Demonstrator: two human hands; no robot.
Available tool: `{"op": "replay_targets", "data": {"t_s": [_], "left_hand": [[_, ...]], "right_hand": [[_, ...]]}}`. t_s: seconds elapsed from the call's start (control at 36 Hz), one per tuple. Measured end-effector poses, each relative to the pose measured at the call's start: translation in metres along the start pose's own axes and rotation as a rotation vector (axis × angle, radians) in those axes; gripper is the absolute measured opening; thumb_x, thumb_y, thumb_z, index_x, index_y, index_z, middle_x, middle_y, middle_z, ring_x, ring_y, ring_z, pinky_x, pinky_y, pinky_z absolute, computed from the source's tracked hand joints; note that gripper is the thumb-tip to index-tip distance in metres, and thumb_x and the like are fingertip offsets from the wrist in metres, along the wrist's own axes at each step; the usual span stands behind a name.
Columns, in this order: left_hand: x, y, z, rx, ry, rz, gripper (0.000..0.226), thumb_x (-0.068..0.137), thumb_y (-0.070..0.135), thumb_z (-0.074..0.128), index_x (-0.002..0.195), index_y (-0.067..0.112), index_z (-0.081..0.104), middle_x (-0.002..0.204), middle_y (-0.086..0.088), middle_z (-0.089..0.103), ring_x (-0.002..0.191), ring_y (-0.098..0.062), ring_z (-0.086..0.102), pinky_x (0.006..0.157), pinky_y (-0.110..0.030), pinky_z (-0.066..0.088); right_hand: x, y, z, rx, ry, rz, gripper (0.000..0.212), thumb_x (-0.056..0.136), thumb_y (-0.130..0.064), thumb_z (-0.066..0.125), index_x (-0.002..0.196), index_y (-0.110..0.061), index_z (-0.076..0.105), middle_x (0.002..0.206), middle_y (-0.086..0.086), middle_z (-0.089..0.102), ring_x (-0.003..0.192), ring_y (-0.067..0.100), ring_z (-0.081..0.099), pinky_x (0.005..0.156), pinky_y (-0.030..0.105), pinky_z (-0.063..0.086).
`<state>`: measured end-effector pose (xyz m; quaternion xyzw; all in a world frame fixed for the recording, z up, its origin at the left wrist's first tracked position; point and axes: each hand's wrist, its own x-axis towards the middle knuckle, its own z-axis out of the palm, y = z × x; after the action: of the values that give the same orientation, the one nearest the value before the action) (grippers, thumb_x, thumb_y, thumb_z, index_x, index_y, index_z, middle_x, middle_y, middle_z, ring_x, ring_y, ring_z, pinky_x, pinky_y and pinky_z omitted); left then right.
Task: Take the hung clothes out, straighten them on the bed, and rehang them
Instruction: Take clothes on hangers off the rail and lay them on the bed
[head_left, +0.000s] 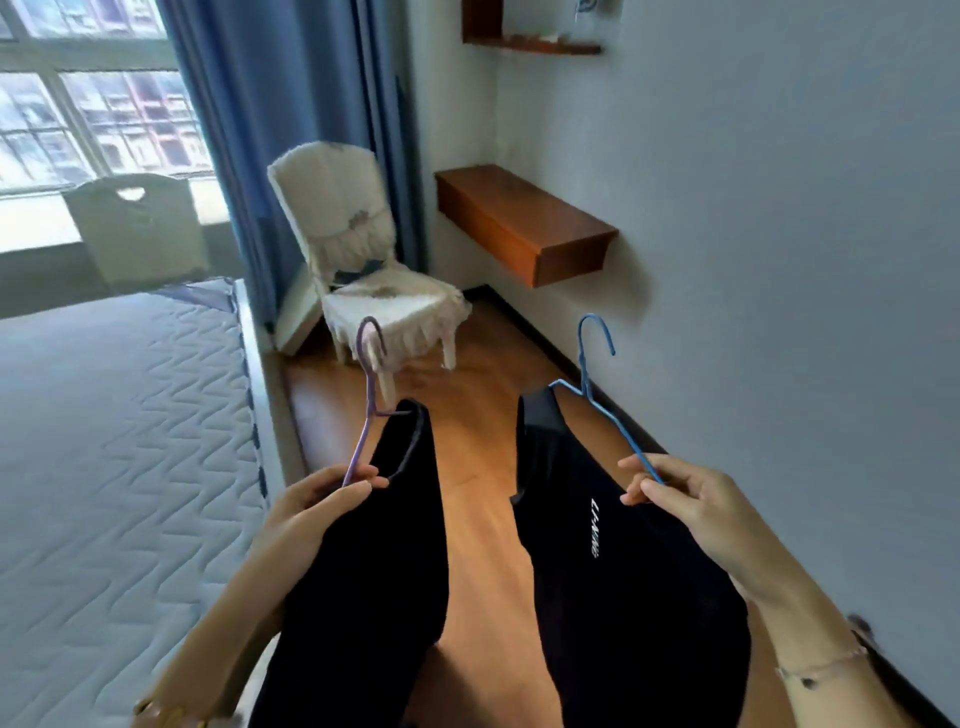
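Black cloth fills the head view twice over. The left hand (317, 501) pinches the lower arm of a purple hanger (358, 447), whose black garment (374, 561) hangs just beside the bed (119, 441) edge. The right hand (696, 499) pinches a blue hanger (623, 438) carrying a second black garment with white lettering (623, 597), near the grey wall (779, 260). Both hang over a narrow strip of wooden floor (478, 467) between mattress and wall, with bare floor showing between them. A covered chair (363, 270) stands at the strip's far end by the blue curtain (291, 104). A wooden shelf (519, 223) juts from the wall beyond the blue hook.
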<state>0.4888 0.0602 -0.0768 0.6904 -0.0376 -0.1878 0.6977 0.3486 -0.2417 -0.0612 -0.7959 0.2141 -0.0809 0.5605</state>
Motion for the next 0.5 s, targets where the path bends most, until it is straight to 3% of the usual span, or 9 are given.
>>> {"op": "replay_targets", "data": {"t_s": [0.14,0.22,0.39,0.5], "left_hand": [[0.034,-0.004,-0.005,-0.023,0.183,-0.012,0.015,0.087,0.007,0.057,0.095,0.002,0.069,0.082,-0.002,0.075,0.067,-0.004,0.067,0.058,-0.008,0.051],[0.063,-0.009,-0.007,-0.027,0.282,-0.019,0.012,0.081,0.015,0.068,0.09,0.009,0.072,0.091,-0.011,0.074,0.076,-0.012,0.065,0.058,-0.011,0.051],[0.141,-0.01,-0.021,-0.044,0.359,-0.07,0.013,0.085,0.007,0.061,0.095,0.007,0.07,0.095,-0.014,0.073,0.093,-0.026,0.066,0.087,-0.034,0.049],[0.192,-0.001,-0.038,-0.03,0.422,-0.076,0.013,0.085,0.001,0.06,0.095,0.002,0.068,0.088,-0.012,0.075,0.085,-0.022,0.067,0.071,-0.018,0.054]], "right_hand": [[0.075,0.002,0.008,-0.033,-0.125,-0.029,0.023,0.095,-0.002,0.053,0.096,-0.017,0.069,0.081,0.01,0.074,0.079,0.002,0.07,0.075,0.004,0.046],[0.126,0.0,0.013,-0.047,-0.196,-0.051,0.023,0.094,0.002,0.052,0.095,-0.014,0.069,0.08,0.014,0.073,0.073,-0.001,0.069,0.069,-0.003,0.043],[0.244,-0.023,0.039,-0.166,-0.342,-0.123,0.023,0.093,0.004,0.054,0.094,-0.013,0.069,0.078,0.008,0.073,0.074,0.004,0.07,0.07,-0.002,0.044],[0.327,-0.057,0.063,-0.239,-0.427,-0.179,0.022,0.093,-0.003,0.056,0.096,-0.019,0.07,0.078,0.003,0.075,0.08,0.001,0.069,0.075,-0.002,0.042]]}}
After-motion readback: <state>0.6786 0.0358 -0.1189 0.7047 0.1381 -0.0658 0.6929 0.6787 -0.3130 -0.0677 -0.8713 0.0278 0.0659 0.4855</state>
